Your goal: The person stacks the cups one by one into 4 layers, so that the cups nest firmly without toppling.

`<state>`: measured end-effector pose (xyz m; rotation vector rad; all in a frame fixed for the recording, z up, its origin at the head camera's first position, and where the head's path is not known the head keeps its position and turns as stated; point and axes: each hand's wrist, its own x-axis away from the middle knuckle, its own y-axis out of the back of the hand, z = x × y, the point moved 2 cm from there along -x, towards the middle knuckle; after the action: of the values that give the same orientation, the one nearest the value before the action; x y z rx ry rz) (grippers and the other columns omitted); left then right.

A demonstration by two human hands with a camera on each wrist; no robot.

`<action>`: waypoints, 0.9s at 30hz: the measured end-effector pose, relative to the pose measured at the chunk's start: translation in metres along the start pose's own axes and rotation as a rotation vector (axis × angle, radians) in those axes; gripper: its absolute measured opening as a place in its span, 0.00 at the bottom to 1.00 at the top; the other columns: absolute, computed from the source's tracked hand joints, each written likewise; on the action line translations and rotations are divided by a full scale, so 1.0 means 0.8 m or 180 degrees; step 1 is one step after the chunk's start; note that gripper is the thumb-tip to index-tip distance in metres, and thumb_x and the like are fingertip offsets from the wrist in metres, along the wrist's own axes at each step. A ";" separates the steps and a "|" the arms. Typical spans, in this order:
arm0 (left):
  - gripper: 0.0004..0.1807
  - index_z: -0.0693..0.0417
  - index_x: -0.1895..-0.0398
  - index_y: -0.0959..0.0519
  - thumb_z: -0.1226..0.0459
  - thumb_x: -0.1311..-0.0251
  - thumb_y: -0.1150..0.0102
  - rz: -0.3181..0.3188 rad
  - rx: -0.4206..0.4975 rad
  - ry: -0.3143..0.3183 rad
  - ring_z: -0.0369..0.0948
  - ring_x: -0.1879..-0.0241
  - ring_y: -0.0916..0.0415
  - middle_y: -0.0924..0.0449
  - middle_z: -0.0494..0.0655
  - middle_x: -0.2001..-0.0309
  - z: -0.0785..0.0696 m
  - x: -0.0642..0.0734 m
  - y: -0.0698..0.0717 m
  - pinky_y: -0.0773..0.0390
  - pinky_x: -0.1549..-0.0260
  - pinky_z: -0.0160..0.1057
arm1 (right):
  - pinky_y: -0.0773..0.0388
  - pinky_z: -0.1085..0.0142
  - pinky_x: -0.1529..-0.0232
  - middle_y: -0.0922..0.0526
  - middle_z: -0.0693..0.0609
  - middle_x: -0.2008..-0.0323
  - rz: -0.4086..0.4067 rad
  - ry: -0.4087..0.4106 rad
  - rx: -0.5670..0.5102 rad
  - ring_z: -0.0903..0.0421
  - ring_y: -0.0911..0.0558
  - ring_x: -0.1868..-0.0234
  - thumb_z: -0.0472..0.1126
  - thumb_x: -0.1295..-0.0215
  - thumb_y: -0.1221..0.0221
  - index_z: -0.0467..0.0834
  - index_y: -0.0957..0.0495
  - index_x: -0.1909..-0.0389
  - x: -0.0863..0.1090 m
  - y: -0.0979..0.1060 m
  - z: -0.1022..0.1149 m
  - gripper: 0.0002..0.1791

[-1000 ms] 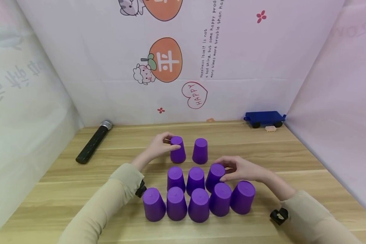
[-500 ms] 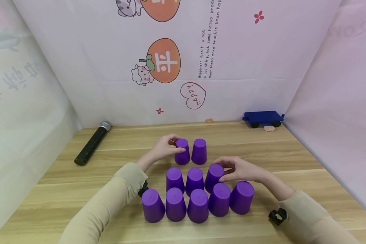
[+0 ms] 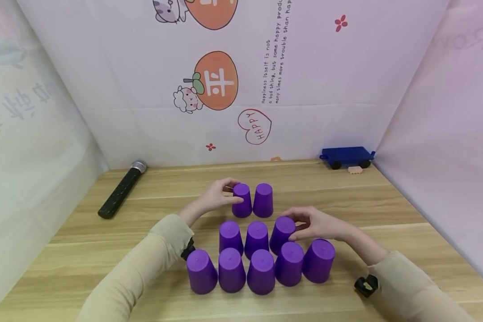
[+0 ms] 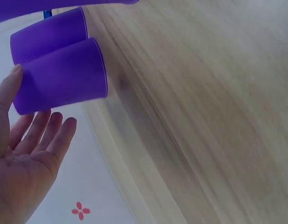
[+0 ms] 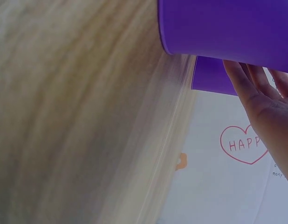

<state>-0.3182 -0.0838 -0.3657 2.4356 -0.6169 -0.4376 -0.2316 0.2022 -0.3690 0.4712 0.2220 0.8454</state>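
Note:
Upside-down purple cups stand in three rows on the wooden table. My left hand (image 3: pixel 219 195) pinches the left cup (image 3: pixel 242 201) of the back pair, thumb in front and fingers behind. The left wrist view shows that same cup (image 4: pixel 62 77) between thumb and fingertips, overlapping its neighbour (image 4: pixel 51 35). At the right end of the three-cup middle row, my right hand (image 3: pixel 315 223) holds a cup (image 3: pixel 282 235), with its thumb on the front side and its fingers reaching behind. The other back cup (image 3: pixel 263 201) stands close beside the left hand's cup.
The front row of several purple cups (image 3: pixel 260 273) lies nearest me, between my forearms. A black microphone (image 3: pixel 122 190) rests at the back left. A blue toy wagon (image 3: pixel 346 156) and a small pale block (image 3: pixel 355 170) are at the back right. Printed white cloth (image 3: pixel 306 125) walls the table.
My left hand has slid its cup to the right, narrowing the gap to the other back cup. The right hand has stayed on its cup.

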 end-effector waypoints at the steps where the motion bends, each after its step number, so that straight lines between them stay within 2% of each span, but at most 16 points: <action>1: 0.30 0.66 0.43 0.29 0.63 0.48 0.32 -0.0002 0.0034 0.0002 0.56 0.47 0.24 0.23 0.62 0.48 0.001 0.001 0.002 0.21 0.47 0.44 | 0.22 0.68 0.45 0.23 0.40 0.47 -0.0002 0.0011 0.0011 0.66 0.22 0.47 0.39 0.40 0.37 0.37 0.32 0.40 0.000 0.000 0.000 0.28; 6: 0.29 0.66 0.42 0.30 0.65 0.46 0.34 -0.0083 0.0151 0.0052 0.56 0.45 0.26 0.25 0.64 0.45 0.006 0.014 0.020 0.21 0.47 0.45 | 0.22 0.69 0.45 0.22 0.43 0.48 -0.0031 0.0002 0.0036 0.65 0.22 0.48 0.39 0.40 0.37 0.39 0.31 0.41 0.000 0.000 0.001 0.27; 10: 0.28 0.64 0.41 0.31 0.64 0.45 0.35 -0.0082 0.0193 0.0079 0.58 0.43 0.28 0.26 0.65 0.44 0.005 0.029 0.037 0.22 0.45 0.47 | 0.22 0.70 0.45 0.22 0.41 0.48 -0.0090 0.0035 0.0047 0.66 0.22 0.48 0.38 0.40 0.38 0.38 0.31 0.41 0.002 0.003 0.002 0.26; 17: 0.26 0.63 0.41 0.28 0.62 0.41 0.38 -0.0063 0.0159 0.0023 0.54 0.43 0.27 0.25 0.62 0.43 0.005 0.070 0.058 0.23 0.45 0.44 | 0.21 0.69 0.47 0.20 0.44 0.50 -0.0312 0.0033 0.0159 0.65 0.21 0.51 0.38 0.39 0.39 0.40 0.30 0.42 0.011 0.017 -0.002 0.24; 21: 0.24 0.64 0.42 0.27 0.62 0.40 0.39 -0.0103 0.0308 0.0009 0.57 0.44 0.26 0.24 0.63 0.44 0.012 0.101 0.054 0.21 0.48 0.39 | 0.22 0.71 0.49 0.19 0.45 0.51 -0.0592 -0.0124 0.0281 0.67 0.21 0.52 0.40 0.39 0.38 0.39 0.30 0.42 0.018 0.030 -0.011 0.24; 27: 0.25 0.68 0.43 0.28 0.63 0.41 0.39 -0.0076 0.0600 -0.0006 0.62 0.44 0.28 0.26 0.66 0.44 0.018 0.137 0.034 0.20 0.50 0.34 | 0.23 0.72 0.51 0.19 0.44 0.52 -0.1031 -0.0375 0.0458 0.69 0.22 0.53 0.42 0.39 0.38 0.38 0.29 0.44 0.022 0.053 -0.025 0.24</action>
<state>-0.2413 -0.1665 -0.3787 2.6236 -0.6566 -0.4076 -0.2556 0.2462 -0.3660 0.5995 0.2438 0.4852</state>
